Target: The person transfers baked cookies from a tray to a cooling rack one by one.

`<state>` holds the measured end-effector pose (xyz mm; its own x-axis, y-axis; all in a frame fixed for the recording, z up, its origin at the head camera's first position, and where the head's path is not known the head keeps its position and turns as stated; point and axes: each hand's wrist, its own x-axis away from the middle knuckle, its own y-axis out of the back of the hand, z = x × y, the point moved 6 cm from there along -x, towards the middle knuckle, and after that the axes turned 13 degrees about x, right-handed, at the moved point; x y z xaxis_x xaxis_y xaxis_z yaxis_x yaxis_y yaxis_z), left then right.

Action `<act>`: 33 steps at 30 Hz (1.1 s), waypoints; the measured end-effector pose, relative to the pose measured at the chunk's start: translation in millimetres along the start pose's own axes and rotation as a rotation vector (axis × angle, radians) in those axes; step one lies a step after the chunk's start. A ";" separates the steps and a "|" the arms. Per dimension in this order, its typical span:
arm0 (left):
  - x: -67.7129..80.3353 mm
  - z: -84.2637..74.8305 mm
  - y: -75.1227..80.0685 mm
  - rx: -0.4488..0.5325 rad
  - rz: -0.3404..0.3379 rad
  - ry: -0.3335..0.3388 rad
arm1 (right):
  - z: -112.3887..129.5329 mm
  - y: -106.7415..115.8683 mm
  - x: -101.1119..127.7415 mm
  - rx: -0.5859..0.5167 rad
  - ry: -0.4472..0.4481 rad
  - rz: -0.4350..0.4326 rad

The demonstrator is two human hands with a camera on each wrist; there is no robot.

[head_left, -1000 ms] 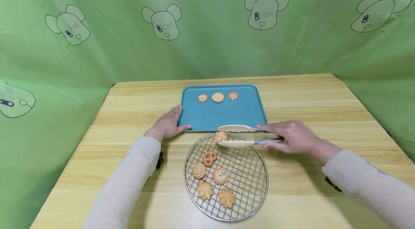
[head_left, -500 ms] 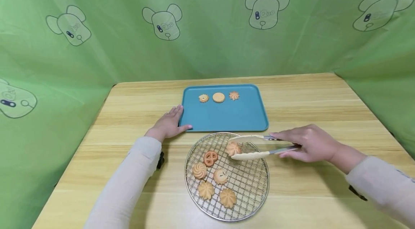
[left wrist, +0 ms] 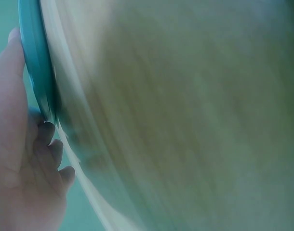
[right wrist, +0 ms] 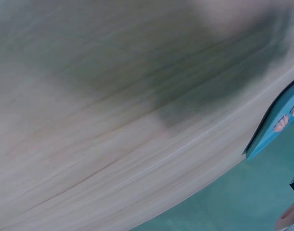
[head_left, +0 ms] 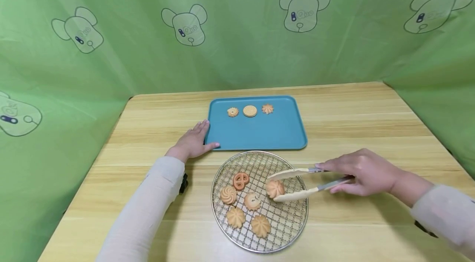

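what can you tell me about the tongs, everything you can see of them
The tongs have two long cream-coloured blades that look like plastic or silicone, joined to thin metal arms. The right hand grips the metal end. They lie nearly level over the right side of the round wire rack, tips pointing left, blades slightly apart. Between the tips sits a flower-shaped cookie, which the lower blade touches. Whether it is lifted or resting on the mesh cannot be told.
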<state>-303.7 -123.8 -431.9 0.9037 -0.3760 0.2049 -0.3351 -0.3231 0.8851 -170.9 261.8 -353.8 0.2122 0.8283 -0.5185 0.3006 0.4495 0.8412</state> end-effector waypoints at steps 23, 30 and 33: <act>-1.1 1.0 -0.6 -0.008 -0.005 -0.004 | 18.4 -2.9 2.5 -0.093 0.137 0.050; -1.8 1.8 -1.4 -0.006 0.004 0.004 | 21.4 -4.8 3.5 -0.089 0.147 0.069; -2.0 2.1 -1.5 -0.008 0.007 0.008 | 21.2 -5.9 4.5 -0.082 0.145 0.076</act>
<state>-305.6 -124.4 -434.5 0.9035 -0.3714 0.2140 -0.3390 -0.3135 0.8870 -152.0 255.8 -364.3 0.0936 0.8977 -0.4305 0.2106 0.4047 0.8899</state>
